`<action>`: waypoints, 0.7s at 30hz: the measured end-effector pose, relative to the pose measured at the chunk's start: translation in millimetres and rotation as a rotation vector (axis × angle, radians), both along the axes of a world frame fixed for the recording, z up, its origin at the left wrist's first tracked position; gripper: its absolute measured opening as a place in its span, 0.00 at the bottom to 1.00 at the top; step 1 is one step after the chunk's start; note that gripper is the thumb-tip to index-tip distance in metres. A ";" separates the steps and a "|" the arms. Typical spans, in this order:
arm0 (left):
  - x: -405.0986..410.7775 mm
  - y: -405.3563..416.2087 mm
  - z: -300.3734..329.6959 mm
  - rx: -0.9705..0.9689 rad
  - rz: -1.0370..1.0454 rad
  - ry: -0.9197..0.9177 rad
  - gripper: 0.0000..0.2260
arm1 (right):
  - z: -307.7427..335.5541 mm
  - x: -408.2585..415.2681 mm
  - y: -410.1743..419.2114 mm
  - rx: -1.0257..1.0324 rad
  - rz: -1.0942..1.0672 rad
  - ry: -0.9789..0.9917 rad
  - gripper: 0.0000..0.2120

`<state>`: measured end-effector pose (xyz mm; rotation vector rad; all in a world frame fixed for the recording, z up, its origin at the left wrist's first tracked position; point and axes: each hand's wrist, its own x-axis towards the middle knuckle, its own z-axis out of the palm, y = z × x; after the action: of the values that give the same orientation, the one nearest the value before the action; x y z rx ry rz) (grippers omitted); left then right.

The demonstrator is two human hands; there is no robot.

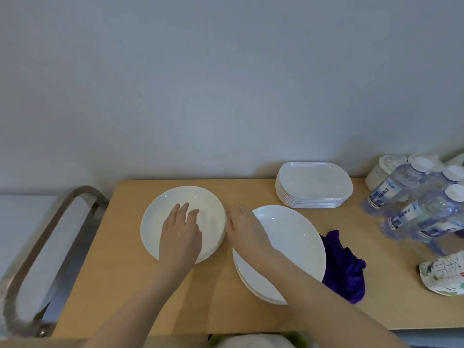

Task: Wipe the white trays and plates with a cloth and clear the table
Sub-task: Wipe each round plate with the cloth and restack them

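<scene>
A stack of round white plates sits left of centre on the wooden table. My left hand lies flat inside the top plate, fingers straight. My right hand rests at that stack's right rim, over the left edge of a second stack of round white plates. Whether its fingers curl under a rim is hidden. A crumpled purple cloth lies just right of the second stack; neither hand touches it. A stack of white rectangular trays stands at the back.
Several wrapped water bottles lie at the right, with a printed paper packet in front of them. A metal cart handle stands off the table's left edge. A plain wall rises behind the table.
</scene>
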<state>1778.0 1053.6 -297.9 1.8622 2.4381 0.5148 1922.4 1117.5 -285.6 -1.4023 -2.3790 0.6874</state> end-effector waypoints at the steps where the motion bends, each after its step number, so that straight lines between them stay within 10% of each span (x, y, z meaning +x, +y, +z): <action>1: -9.9 -2.9 -2.4 -0.028 0.054 -0.007 0.17 | -2.9 -7.8 -1.0 -0.008 0.001 0.001 0.15; 21: -85.3 -34.1 -21.0 -0.233 0.384 -0.205 0.17 | -29.8 -56.6 20.3 -0.047 -0.125 -0.333 0.17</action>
<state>1692.7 1019.5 -318.8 1.1989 2.5863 0.3873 1865.8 1137.8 -315.5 -1.7901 -2.5015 0.5129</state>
